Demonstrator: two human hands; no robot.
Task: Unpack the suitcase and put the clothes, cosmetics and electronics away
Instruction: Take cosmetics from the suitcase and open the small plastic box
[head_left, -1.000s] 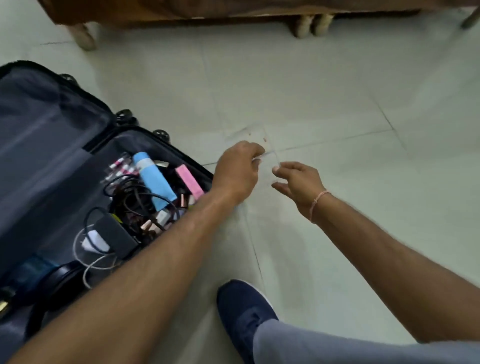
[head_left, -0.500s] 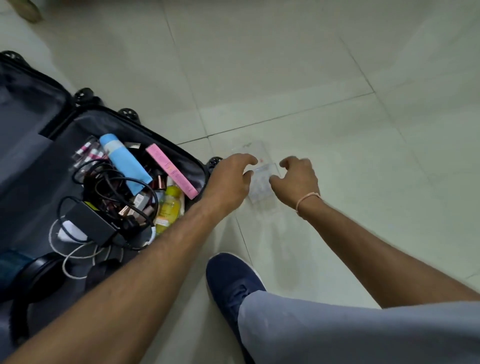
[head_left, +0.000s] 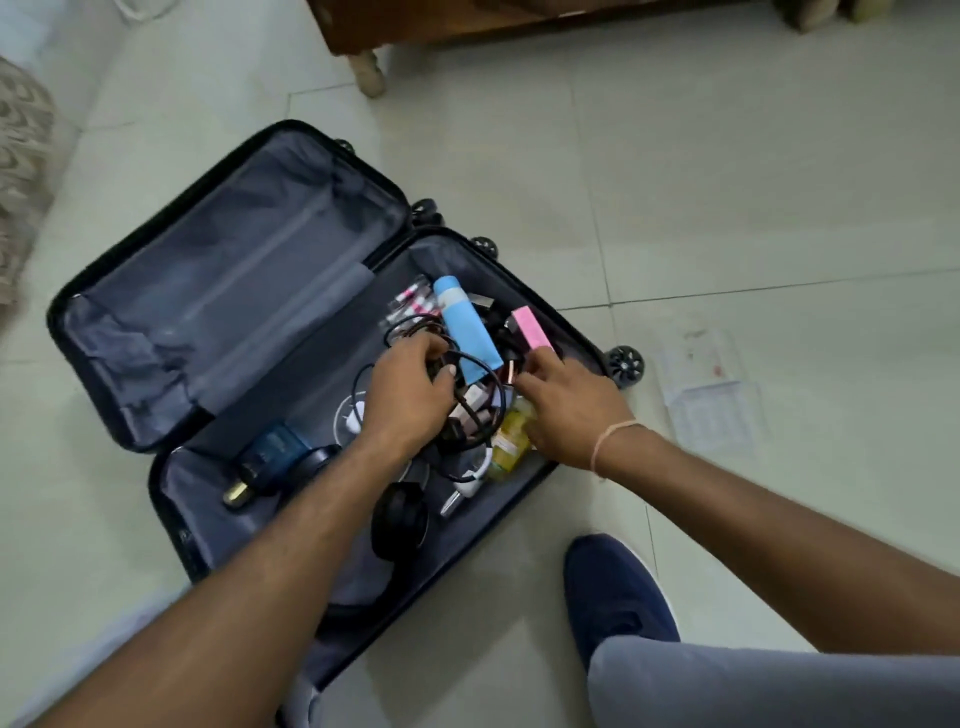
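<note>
We see both hands in the suitcase (head_left: 228, 291): the left hand (head_left: 410, 400) grips the black cables (head_left: 470, 410). The right hand (head_left: 569, 410), fingers extended and holding nothing, touches small cosmetics beside the blue tube (head_left: 465, 332), whose long axis runs between the grips.

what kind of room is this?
Probably a room in a home, maybe a bedroom: pale tiled floor, wooden furniture on short legs, and an open suitcase being unpacked on the floor.

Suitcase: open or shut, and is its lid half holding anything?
Open. The suitcase lies flat on the floor, both halves spread; the lid half shows only bare grey lining.
</note>
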